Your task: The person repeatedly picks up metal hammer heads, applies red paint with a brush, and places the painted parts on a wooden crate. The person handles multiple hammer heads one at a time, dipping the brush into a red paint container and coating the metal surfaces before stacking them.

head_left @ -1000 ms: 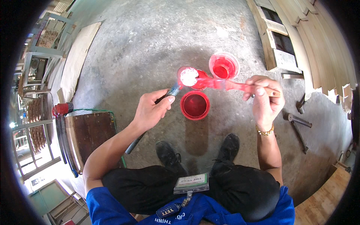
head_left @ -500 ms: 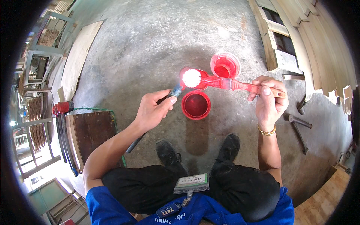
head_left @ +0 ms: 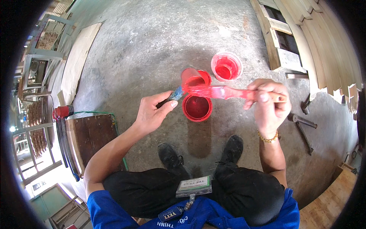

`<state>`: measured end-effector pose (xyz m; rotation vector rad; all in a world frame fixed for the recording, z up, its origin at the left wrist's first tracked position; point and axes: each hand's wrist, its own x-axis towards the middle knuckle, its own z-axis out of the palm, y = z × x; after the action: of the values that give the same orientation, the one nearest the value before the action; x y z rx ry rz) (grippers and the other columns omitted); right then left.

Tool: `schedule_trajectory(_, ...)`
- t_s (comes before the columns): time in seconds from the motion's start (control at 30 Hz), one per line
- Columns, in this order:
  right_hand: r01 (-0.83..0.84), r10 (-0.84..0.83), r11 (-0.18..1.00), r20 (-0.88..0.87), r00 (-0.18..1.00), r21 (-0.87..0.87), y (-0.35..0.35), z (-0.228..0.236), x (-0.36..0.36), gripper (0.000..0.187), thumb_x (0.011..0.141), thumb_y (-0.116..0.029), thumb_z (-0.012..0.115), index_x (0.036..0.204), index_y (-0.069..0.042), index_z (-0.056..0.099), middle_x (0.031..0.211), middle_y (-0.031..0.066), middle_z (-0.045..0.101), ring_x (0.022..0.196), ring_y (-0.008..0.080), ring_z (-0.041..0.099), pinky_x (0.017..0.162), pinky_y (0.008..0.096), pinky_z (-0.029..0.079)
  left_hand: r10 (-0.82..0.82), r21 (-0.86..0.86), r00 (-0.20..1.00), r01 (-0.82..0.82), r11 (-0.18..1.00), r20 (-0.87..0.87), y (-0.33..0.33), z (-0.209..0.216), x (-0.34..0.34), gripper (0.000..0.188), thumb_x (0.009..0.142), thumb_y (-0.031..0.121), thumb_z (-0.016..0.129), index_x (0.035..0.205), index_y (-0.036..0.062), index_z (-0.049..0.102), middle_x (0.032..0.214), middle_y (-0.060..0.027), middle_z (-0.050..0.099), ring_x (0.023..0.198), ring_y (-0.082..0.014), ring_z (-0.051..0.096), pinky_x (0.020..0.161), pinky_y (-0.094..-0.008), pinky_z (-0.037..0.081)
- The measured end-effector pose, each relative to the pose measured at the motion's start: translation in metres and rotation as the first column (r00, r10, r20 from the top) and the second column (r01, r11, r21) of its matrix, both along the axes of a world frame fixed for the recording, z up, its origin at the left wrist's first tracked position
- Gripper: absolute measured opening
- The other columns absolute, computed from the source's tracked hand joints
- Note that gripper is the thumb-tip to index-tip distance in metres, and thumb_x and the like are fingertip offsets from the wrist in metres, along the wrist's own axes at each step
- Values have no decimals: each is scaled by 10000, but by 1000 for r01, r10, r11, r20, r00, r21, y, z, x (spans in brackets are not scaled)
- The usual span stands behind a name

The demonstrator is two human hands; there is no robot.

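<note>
My left hand (head_left: 154, 114) is closed around a dark-handled tool; its worn blue neck (head_left: 176, 94) shows past my fingers, and its head (head_left: 190, 74) is coated in wet red. My right hand (head_left: 270, 101) grips the wooden handle of a paintbrush (head_left: 228, 92), whose red bristles lie against the near side of the tool's head. Just below the brush, a red tub (head_left: 197, 119) of dark red paint stands on the floor. Beyond it is a paler cup (head_left: 226, 78) with red paint inside. Another red round rim (head_left: 207, 77) is partly hidden behind the tool's head.
On the left, several black-handled tools with a red head (head_left: 63, 111) lean by a brown wooden box (head_left: 93, 135). Steel tools (head_left: 305, 122) lie on the floor at right. Stacked timber (head_left: 331, 49) stands at far right, and a board (head_left: 80, 57) lies at far left.
The brush has come nearer and shifted left, its bristles lower on the tool's head. The bright glare on the head has gone. Both hands keep their hold.
</note>
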<state>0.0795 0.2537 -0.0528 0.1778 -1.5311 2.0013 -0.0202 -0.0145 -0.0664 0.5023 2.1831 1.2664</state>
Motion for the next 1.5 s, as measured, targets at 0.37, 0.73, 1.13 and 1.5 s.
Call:
schedule_trajectory(0.37, 117, -107, 980, -74, 992, 160, 9, -7, 3, 92, 880, -8, 536, 969, 17, 525, 902, 206, 607, 589, 157, 591, 491, 265, 507, 22, -18, 996, -24, 1000, -86, -2, -1, 0, 262, 857, 145, 603, 1075, 0, 622, 706, 28, 535, 580, -45, 453, 515, -215, 379)
schedule_trajectory(0.73, 437, -430, 895, 83, 899, -91, 57, -48, 16, 74, 913, -59, 501, 945, -5, 538, 936, 184, 609, 553, 141, 561, 465, 245, 467, 257, 129, 599, -249, 960, -758, 0, 33, -47, 316, 660, 59, 785, 926, 12, 623, 824, -106, 634, 709, -164, 613, 640, -267, 473)
schedule_trajectory(1.13, 304, -272, 943, 215, 938, -133, 28, -56, 12, 100, 905, -108, 530, 901, -11, 507, 894, 166, 596, 560, 140, 541, 453, 242, 457, 291, 590, 933, -115, 799, -212, -6, 86, -53, 272, 917, 276, 533, 957, 8, 560, 690, -47, 585, 534, -102, 515, 509, -241, 421)
schedule_trajectory(1.5, 271, -214, 942, 266, 940, -197, 18, -64, 17, 98, 899, -109, 533, 901, -13, 515, 877, 156, 596, 549, 142, 545, 439, 250, 458, -242, 858, 878, -287, 426, 414, 13, 108, -30, 482, 991, 422, 209, 918, 47, 504, 573, -61, 491, 352, -139, 404, 364, -279, 356)
